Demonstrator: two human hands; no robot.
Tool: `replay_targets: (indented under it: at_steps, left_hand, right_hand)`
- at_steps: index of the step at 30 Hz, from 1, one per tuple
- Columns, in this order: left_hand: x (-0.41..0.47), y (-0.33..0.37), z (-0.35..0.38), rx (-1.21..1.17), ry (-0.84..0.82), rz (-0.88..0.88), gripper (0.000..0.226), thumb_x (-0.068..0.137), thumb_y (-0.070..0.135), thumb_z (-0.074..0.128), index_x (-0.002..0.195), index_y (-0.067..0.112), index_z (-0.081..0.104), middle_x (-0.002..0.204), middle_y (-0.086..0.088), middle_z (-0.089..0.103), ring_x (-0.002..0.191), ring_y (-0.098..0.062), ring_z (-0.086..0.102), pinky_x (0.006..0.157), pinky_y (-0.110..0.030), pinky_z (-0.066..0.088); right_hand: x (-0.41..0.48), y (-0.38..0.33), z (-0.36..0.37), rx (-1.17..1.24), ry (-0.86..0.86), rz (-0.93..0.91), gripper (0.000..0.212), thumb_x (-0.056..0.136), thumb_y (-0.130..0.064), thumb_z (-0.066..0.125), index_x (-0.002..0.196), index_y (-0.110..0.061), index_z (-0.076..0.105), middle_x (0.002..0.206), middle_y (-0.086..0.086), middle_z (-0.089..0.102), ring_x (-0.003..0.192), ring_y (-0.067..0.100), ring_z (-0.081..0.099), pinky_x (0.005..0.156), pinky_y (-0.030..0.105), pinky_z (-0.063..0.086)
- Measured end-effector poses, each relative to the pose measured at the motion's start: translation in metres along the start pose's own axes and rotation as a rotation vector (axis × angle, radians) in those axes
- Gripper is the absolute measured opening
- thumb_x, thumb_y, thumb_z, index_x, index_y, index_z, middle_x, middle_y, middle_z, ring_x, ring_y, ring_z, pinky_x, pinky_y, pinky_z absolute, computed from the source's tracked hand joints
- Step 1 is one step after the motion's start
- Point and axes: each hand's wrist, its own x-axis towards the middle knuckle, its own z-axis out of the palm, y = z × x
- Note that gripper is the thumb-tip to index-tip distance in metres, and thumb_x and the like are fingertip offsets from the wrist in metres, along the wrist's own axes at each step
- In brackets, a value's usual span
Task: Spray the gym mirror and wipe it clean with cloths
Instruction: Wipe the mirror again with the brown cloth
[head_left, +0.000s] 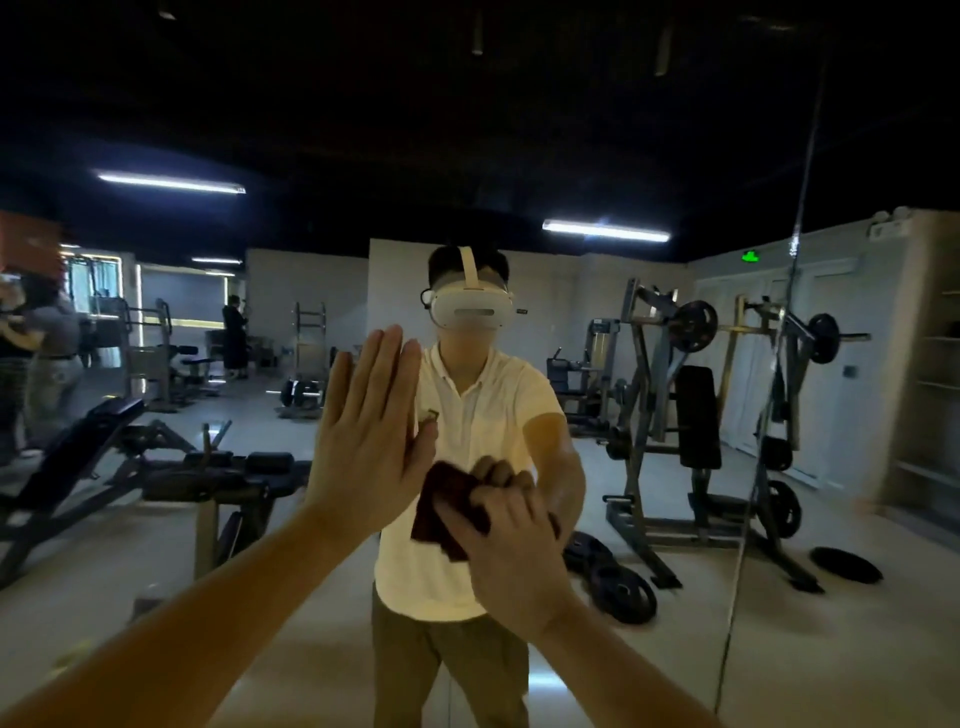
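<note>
The gym mirror (675, 597) fills almost the whole view and reflects me and the room behind. My left hand (363, 431) lies flat against the glass at the centre, fingers straight and pointing up. Just to its lower right, my right hand (511, 540) grips a dark red cloth (447, 499) and presses it onto the mirror. The cloth is bunched, partly hidden under my fingers. No spray bottle is in view.
A vertical seam (769, 395) between mirror panels runs down the right side. Reflected in the glass are weight benches (104, 457) at the left, a plate-loaded rack (696, 415) at the right, loose weight plates (623, 592) on the floor, and people (47, 353) at the far left.
</note>
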Motion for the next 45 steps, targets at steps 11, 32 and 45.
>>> replay_targets:
  at_steps: [11,32,45]
  left_hand:
    - [-0.08,0.014,0.003,0.029,-0.129,0.046,0.085,0.097,0.039,0.064,0.16,-0.004,0.027,0.171,-0.024,0.014,0.159,-0.041,0.016,0.128,-0.061,0.016]
    - [-0.154,0.011,0.009,0.142,-0.324,0.066,0.12,0.085,0.082,0.048,0.163,-0.005,0.016,0.171,-0.027,0.007,0.159,-0.043,0.009,0.125,-0.068,0.014]
    - [-0.165,0.007,0.015,0.147,-0.364,0.074,0.133,0.077,0.089,0.056,0.164,-0.001,0.01,0.171,-0.027,0.006,0.159,-0.044,0.008,0.125,-0.067,0.012]
  right_hand:
    - [0.012,0.136,-0.08,-0.05,0.091,0.521,0.051,0.087,-0.019,0.052,0.138,-0.014,0.053,0.121,0.023,0.053,0.106,0.04,0.054,0.091,0.056,0.053]
    - [-0.142,0.086,-0.05,0.085,-0.185,0.641,0.056,0.085,-0.003,0.068,0.136,-0.023,0.052,0.132,0.021,0.055,0.119,0.042,0.054,0.1,0.059,0.049]
    - [-0.106,-0.099,0.02,0.324,-0.055,0.787,0.031,0.108,-0.044,0.043,0.132,-0.027,0.05,0.132,-0.022,0.054,0.113,0.007,0.056,0.096,0.03,0.052]
